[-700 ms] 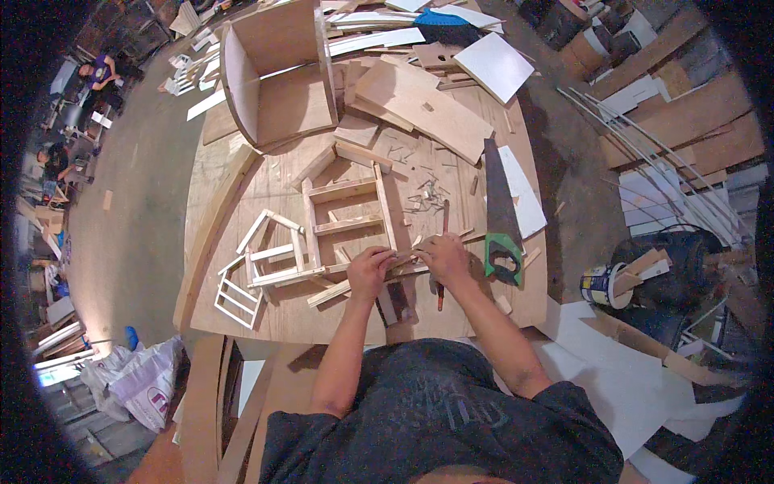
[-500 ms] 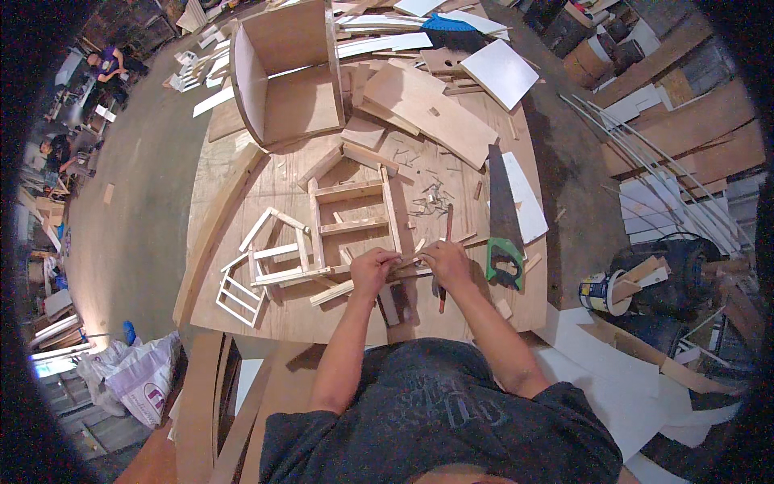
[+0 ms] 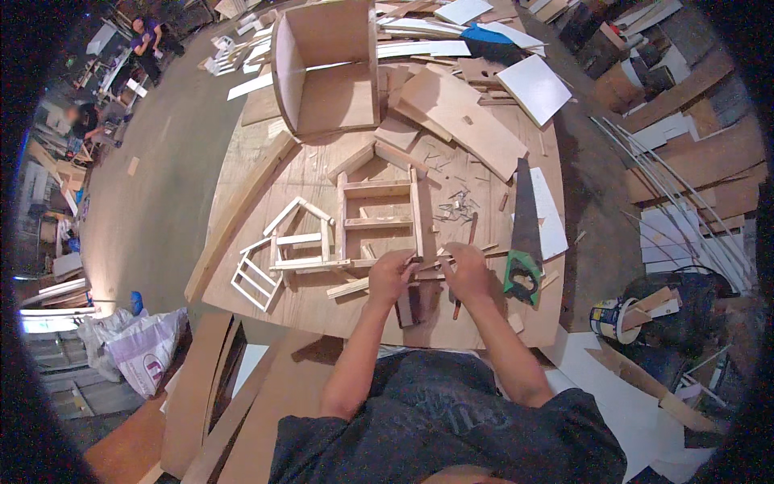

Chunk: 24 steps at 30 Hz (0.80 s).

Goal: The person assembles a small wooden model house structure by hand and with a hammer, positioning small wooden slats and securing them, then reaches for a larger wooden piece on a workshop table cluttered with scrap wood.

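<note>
My left hand point(image 3: 393, 274) is closed at the lower right end of a pale wooden house-shaped frame point(image 3: 377, 222) with two crossbars, fingers pinched on something small I cannot make out. My right hand point(image 3: 463, 268) is curled beside it over thin wood strips; what its fingertips hold is too small to tell. A thin reddish-brown rod point(image 3: 456, 309) lies under it, and a dark block point(image 3: 407, 313) sits below my hands. Smaller pale frames point(image 3: 298, 239) lie to the left. Loose nails point(image 3: 455, 208) are scattered above my hands, and a green-handled saw point(image 3: 526, 218) lies to the right.
On the plywood table point(image 3: 322, 315) stand an open curved-side box point(image 3: 326, 105), boards point(image 3: 459, 121) and white offcuts point(image 3: 534, 89). Two other people point(image 3: 147, 50) work at the upper left. A bucket of offcuts point(image 3: 606, 321), leaning strips and sacks point(image 3: 145, 355) surround the table.
The whole view has shifted, so the table and objects appear further right in the picture. My hands keep about the same place at the frame's lower end, fingers still curled.
</note>
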Motion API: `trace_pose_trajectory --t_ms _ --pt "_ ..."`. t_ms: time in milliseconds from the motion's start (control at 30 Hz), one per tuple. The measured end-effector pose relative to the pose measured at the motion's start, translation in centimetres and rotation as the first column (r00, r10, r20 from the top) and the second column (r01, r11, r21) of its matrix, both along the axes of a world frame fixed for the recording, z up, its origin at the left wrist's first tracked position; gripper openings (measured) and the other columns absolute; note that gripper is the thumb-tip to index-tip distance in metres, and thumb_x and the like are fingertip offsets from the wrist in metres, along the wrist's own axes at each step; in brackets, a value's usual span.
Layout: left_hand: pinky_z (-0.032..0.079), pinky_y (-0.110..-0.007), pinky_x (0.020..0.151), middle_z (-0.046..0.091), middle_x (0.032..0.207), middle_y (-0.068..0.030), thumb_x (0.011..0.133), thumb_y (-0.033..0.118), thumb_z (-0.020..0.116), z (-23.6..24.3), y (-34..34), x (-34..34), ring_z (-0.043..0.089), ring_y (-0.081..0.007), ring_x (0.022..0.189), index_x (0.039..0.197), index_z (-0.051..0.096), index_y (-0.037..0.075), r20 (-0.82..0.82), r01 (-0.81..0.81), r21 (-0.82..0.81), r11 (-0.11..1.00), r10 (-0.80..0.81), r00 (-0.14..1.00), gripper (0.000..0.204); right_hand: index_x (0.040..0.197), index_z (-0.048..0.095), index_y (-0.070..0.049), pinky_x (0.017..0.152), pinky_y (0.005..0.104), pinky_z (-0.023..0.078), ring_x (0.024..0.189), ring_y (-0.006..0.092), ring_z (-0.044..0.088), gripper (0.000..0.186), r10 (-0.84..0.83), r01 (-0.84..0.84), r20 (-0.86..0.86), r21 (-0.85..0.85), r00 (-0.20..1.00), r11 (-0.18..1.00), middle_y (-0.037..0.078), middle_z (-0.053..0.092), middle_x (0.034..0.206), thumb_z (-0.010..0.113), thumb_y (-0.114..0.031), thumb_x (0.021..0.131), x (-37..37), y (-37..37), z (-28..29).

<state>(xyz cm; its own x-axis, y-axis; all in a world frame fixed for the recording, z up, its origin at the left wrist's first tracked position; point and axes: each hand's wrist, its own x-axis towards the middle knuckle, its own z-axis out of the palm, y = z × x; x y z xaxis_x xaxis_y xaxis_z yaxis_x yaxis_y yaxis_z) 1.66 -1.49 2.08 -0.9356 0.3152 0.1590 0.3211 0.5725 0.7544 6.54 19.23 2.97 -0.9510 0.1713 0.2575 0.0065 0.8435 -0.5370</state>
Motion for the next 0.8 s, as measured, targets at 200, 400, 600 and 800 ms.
trace_pose_trajectory --t_ms 200,400,600,800 --pt "0.054 -0.045 0.101 0.078 0.109 -0.0111 0.088 0.019 0.081 2.0 -6.0 3.0 0.073 -0.0309 0.104 0.112 0.079 0.01 -0.015 -0.055 0.097 0.994 0.057 0.998 0.026 0.114 0.075 -0.006 0.099 0.0452 0.053 0.11 0.0356 0.07 0.028 0.009 -0.015 -0.04 -0.143 0.999 0.99 0.016 0.075 0.113 0.076 -0.019 0.089 0.7 -5.6 3.3" --pt "0.055 -0.043 0.099 0.078 0.107 -0.0112 0.089 0.018 0.079 4.6 -17.7 1.0 0.074 -0.0307 0.103 0.111 0.079 0.008 -0.055 -0.03 0.107 0.994 0.036 0.998 0.024 0.118 0.074 -0.005 0.095 0.0453 0.054 0.105 0.0358 0.071 0.03 0.056 -0.035 0.045 -0.379 0.997 0.925 0.018 0.074 0.111 0.072 -0.022 0.093 -0.5 -15.5 1.8" --pt "0.054 -0.042 0.093 0.073 0.112 -0.0154 0.089 0.012 0.077 2.9 -29.5 -0.9 0.07 -0.0322 0.102 0.116 0.077 0.005 -0.061 -0.378 0.088 0.922 0.383 0.922 0.027 0.119 0.073 -0.004 0.099 0.0459 0.053 0.111 0.0382 0.068 0.034 0.07 -0.025 0.118 -0.346 0.991 0.938 0.019 0.073 0.115 0.075 -0.02 0.089 -3.0 -25.8 3.6" --pt "0.045 -0.047 0.109 0.063 0.132 -0.0176 0.087 0.013 0.078 -1.0 -37.0 -0.8 0.058 -0.0363 0.125 0.127 0.072 0.008 -0.068 -0.553 -0.2 0.809 0.551 0.832 0.041 0.117 0.073 -0.006 0.101 0.0475 0.051 0.113 0.0389 0.066 0.03 0.269 -0.196 0.182 -0.34 0.946 0.92 0.02 0.072 0.117 0.071 -0.02 0.091 -3.4 -32.4 -0.2"
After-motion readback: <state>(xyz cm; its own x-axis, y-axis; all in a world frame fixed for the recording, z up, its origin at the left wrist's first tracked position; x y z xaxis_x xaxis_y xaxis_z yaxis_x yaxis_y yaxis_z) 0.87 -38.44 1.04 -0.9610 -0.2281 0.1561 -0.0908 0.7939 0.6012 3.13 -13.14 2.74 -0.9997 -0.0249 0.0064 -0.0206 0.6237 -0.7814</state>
